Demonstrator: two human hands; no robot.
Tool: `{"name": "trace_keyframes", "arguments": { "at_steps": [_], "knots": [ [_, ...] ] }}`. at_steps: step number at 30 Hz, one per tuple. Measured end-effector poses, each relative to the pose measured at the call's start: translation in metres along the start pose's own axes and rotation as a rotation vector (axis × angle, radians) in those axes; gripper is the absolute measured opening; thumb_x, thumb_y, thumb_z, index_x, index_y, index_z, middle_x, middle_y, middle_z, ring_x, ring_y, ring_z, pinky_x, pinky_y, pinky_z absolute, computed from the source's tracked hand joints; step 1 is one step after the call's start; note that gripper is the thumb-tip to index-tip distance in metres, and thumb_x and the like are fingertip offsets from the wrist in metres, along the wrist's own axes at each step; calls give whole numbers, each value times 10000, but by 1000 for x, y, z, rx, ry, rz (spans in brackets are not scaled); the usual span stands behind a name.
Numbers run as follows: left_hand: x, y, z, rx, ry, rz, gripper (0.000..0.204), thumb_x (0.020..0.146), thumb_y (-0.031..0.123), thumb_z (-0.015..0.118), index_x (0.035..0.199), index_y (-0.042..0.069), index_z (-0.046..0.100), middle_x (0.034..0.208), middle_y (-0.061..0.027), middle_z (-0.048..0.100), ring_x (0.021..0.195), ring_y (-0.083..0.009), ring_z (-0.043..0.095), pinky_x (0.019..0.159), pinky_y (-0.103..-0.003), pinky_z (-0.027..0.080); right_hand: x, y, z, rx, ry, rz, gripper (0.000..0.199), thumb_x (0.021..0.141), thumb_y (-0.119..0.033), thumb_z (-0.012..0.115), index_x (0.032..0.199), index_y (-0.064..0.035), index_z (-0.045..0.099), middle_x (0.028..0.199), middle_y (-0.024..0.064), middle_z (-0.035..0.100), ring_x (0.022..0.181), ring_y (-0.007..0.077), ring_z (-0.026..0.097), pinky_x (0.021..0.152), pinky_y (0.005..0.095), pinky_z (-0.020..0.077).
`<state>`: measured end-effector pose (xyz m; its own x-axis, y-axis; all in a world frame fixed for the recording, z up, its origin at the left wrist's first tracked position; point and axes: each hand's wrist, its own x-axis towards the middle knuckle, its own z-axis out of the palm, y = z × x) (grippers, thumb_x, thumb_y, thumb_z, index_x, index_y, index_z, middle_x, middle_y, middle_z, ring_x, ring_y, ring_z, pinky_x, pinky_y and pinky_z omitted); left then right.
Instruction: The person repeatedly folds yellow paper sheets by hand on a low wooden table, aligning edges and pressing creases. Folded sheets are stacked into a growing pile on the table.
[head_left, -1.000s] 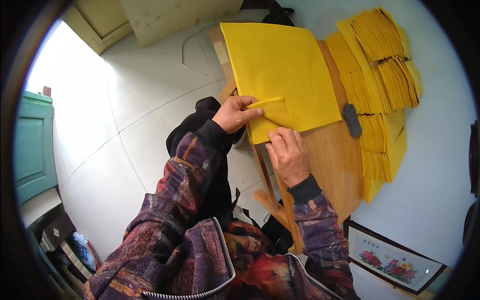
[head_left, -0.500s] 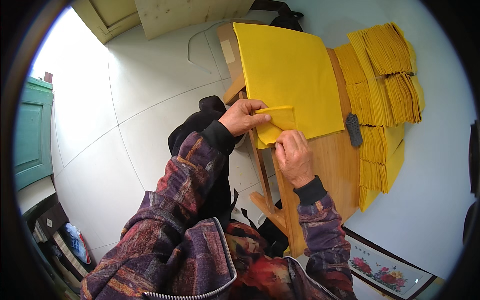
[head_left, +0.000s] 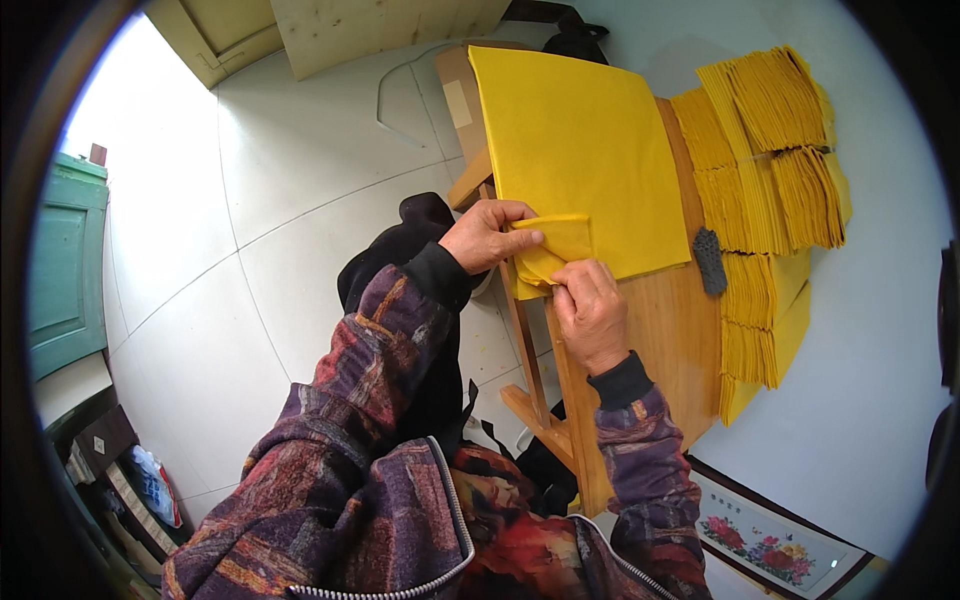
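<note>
A large stack of yellow felt sheets [head_left: 580,130] lies on the wooden table [head_left: 650,340]. At its near left corner, a folded yellow felt piece [head_left: 562,236] rests partly over the stack. My left hand [head_left: 490,234] pinches the folded piece at its left edge, thumb on top. My right hand [head_left: 592,312] is closed on its near edge, fingertips pressed together around the felt. Whether a small tool sits in my right fingers cannot be made out.
Bundles of folded yellow felt [head_left: 770,110] line the table's right side against the wall. A dark grey fuzzy object [head_left: 709,262] lies between them and the stack. A framed flower picture [head_left: 770,535] stands low at the right. Pale floor tiles [head_left: 190,330] stretch to the left.
Both hands stay in nearly the same place, still gripping the felt. The felt's near edge between them has shifted slightly.
</note>
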<state>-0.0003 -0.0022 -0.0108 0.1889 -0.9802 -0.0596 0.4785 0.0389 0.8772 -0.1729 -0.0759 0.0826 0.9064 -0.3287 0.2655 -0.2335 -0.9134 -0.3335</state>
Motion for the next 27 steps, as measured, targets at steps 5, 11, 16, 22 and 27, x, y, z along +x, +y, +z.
{"name": "trace_keyframes", "arguments": {
  "at_steps": [5, 11, 16, 22, 27],
  "knots": [
    [1, -1, 2, 36, 25, 89, 249, 910, 240, 604, 967, -1, 636, 763, 13, 602, 654, -57, 516, 568, -222, 430, 6, 3, -6, 239, -86, 174, 86, 778, 1, 627, 846, -15, 576, 811, 125, 563, 746, 309, 567, 655, 367, 466],
    [0, 3, 1, 128, 47, 29, 293, 927, 299, 570, 929, 14, 639, 719, 23, 574, 633, -66, 490, 562, -222, 398, 18, 9, -21, 434, -184, 342, 110, 852, -69, 596, 802, 16, 545, 750, 137, 550, 663, 270, 543, 596, 330, 438],
    [-2, 11, 1, 191, 68, 21, 285, 916, 290, 594, 920, 8, 637, 727, 24, 576, 648, -65, 492, 582, -221, 401, 26, 12, -22, 417, -125, 424, 132, 875, -87, 576, 803, 16, 537, 734, 136, 545, 646, 253, 528, 587, 323, 430],
    [-6, 15, 8, 34, 30, 8, 231, 882, 204, 656, 941, -18, 637, 807, 7, 620, 748, -73, 539, 695, -228, 449, 32, 12, -15, 190, 75, 344, 90, 857, -82, 591, 859, 4, 563, 796, 139, 568, 740, 307, 564, 652, 367, 459],
    [-3, 11, 6, 59, 43, 9, 224, 883, 189, 656, 946, -25, 636, 819, 3, 629, 755, -75, 547, 702, -236, 461, 9, -5, -21, -36, 156, 107, 173, 779, -72, 654, 931, -29, 583, 905, 127, 570, 857, 316, 560, 738, 398, 469]
  ]
}}
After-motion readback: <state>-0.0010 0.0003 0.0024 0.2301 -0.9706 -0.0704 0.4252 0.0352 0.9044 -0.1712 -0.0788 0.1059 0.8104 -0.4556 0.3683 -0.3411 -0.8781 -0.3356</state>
